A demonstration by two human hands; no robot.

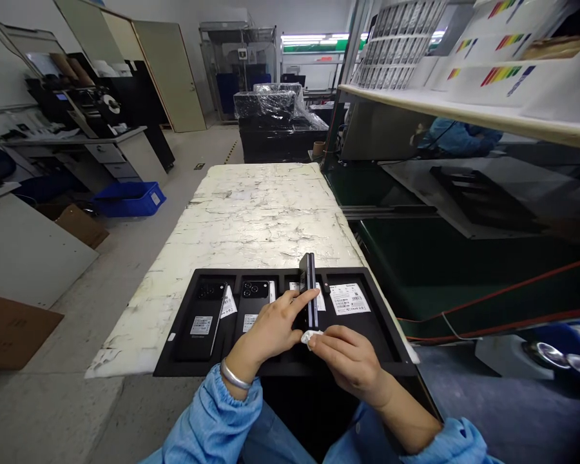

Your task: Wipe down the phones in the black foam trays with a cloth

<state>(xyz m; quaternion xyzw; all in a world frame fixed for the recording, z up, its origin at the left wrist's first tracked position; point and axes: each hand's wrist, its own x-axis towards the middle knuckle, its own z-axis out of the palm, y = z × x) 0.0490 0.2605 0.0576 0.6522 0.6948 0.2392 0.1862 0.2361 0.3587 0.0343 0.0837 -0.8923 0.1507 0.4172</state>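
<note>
While the left hand [270, 328] grips a slim black phone [309, 283] standing upright on its edge in a black compartment tray [193, 367], the right hand [350, 364] pinches a crumpled white cloth [312, 338] just beside the phone's lower end. The hands sit close together, each closed on its own thing. The phone shows a glossy dark edge with a pale seam. Two more black phones [203, 335] lie back-up in neighbouring compartments, near printed label cards [349, 299], and the tray rests on a chipped white counter [270, 219].
</note>
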